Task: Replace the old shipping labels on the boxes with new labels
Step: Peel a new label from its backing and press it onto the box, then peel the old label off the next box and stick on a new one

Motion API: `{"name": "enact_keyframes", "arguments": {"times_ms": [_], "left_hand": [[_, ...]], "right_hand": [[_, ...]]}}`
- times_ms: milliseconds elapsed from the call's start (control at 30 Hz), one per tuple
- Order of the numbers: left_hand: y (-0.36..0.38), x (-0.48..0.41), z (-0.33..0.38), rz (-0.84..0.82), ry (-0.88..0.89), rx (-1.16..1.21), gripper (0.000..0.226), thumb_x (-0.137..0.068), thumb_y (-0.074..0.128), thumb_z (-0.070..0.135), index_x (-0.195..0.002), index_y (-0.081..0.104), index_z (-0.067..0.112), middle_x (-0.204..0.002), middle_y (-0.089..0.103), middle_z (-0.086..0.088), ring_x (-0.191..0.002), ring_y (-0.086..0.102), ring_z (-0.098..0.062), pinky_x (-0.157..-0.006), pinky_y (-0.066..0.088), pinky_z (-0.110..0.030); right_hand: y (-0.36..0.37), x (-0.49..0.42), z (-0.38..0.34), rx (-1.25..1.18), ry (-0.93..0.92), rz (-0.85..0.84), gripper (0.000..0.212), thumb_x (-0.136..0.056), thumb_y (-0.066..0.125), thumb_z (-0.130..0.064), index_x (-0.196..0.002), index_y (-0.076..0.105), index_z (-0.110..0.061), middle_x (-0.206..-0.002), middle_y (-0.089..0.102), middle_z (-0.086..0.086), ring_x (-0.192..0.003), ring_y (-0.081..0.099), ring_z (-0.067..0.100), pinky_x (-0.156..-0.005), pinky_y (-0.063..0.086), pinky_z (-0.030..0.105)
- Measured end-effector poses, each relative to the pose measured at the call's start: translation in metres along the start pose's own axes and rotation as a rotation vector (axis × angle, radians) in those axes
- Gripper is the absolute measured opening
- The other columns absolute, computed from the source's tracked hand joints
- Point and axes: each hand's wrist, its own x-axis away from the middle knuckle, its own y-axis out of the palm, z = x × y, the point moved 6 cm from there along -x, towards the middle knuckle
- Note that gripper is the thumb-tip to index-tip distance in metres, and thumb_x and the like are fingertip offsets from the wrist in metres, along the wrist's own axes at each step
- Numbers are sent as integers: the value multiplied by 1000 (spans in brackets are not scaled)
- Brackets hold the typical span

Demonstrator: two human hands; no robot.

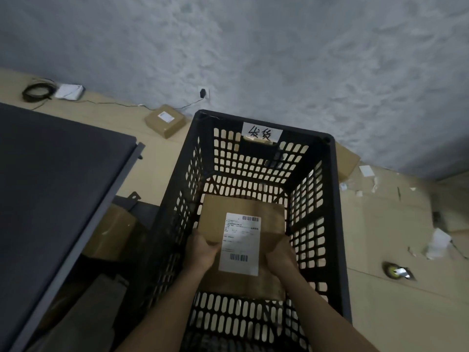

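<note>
A flat brown cardboard box [269, 219] lies low inside a tall black perforated plastic crate [330, 199]. A white shipping label [239, 243] with barcodes is stuck on the box's top face. My left hand [201, 251] grips the box's left near edge. My right hand [280, 255] grips its right near edge. Both forearms reach down into the crate from the bottom of the view. A white tag [261, 133] with handwritten characters is taped to the crate's far rim.
Another labelled cardboard box [165, 120] lies on the floor by the wall. A dark table top [50, 186] stands at left with boxes [111, 232] under it. Torn paper scraps [436, 241] and a tape roll [396, 271] lie at right. A cable [38, 92] is coiled at far left.
</note>
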Motion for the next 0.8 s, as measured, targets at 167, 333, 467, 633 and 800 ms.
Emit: {"name": "enact_keyframes", "arguments": {"times_ms": [167, 333, 467, 633, 800], "left_hand": [[3, -10, -3, 24, 12, -140, 87, -74, 81, 42, -142, 35, 14, -130, 51, -8, -118, 55, -30, -90, 55, -49], [-15, 21, 36, -9, 103, -187, 48, -85, 69, 41, -125, 56, 16, -123, 57, -5, -107, 60, -23, -83, 56, -36], [-42, 60, 77, -17, 234, -216, 51, -97, 58, 31, -143, 48, 11, -132, 60, -6, -94, 58, -8, -70, 43, -18], [-95, 139, 115, 179, 360, -275, 31, -98, 54, 33, -124, 63, 21, -111, 67, 1, -89, 61, -11, -73, 49, -27], [-147, 234, 129, 536, 466, -386, 21, -99, 50, 34, -111, 63, 23, -100, 64, 7, -85, 58, -10, -71, 54, -33]], "right_hand": [[7, -8, 4, -20, -26, -1, 79, -89, 56, -24, -152, 12, -7, -141, 46, 19, -121, 53, 36, -96, 51, 47], [-21, 15, -19, 120, -318, 99, 31, -90, 50, -32, -115, 58, -15, -103, 65, 7, -82, 63, 17, -67, 57, 33], [-62, 68, -56, 200, -547, 118, 25, -95, 49, -40, -101, 61, -19, -90, 66, 0, -74, 66, 18, -66, 60, 40], [-102, 139, -100, 406, -893, 231, 27, -97, 48, -42, -113, 61, -24, -98, 68, 0, -86, 65, 18, -70, 58, 40], [-137, 216, -134, 347, -1224, 289, 30, -97, 51, -41, -120, 63, -25, -108, 67, -2, -92, 65, 15, -70, 56, 33]]}}
